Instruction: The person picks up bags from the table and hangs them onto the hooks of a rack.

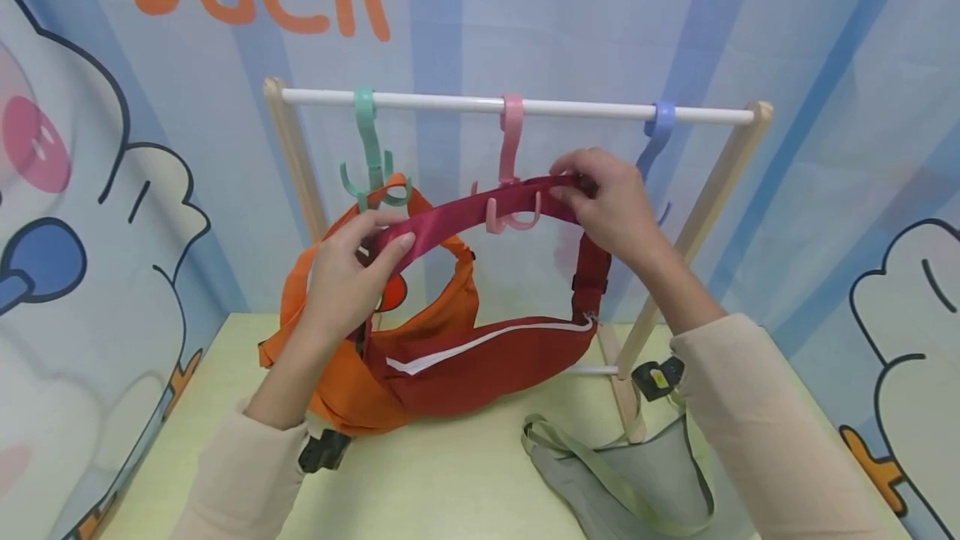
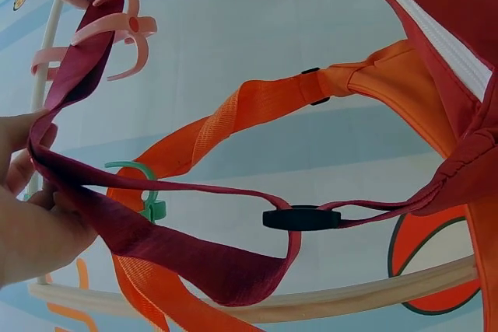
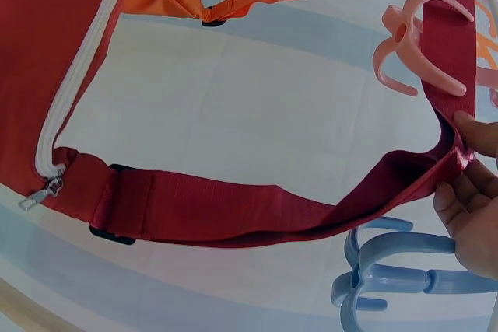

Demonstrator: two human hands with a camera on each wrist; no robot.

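A red bag (image 1: 487, 361) with a white zipper hangs by its dark red strap (image 1: 442, 227), which passes behind the front prongs of the pink hook (image 1: 512, 148). Left of that hook, my left hand (image 1: 348, 269) pinches the strap between thumb and fingers. On the other side, my right hand (image 1: 611, 202) pinches the strap near the blue hook (image 1: 656, 136). Behind the red bag, an orange bag (image 1: 352, 398) hangs from the green hook (image 1: 367, 140). A black buckle (image 2: 302, 218) shows on the red strap in the left wrist view.
The hooks hang from the white rail (image 1: 442, 102) of a rack with wooden legs (image 1: 705, 215). A grey-green bag (image 1: 637, 473) lies on the pale yellow table (image 1: 450, 482) at the front right. A cartoon-printed curtain (image 1: 825, 107) stands behind.
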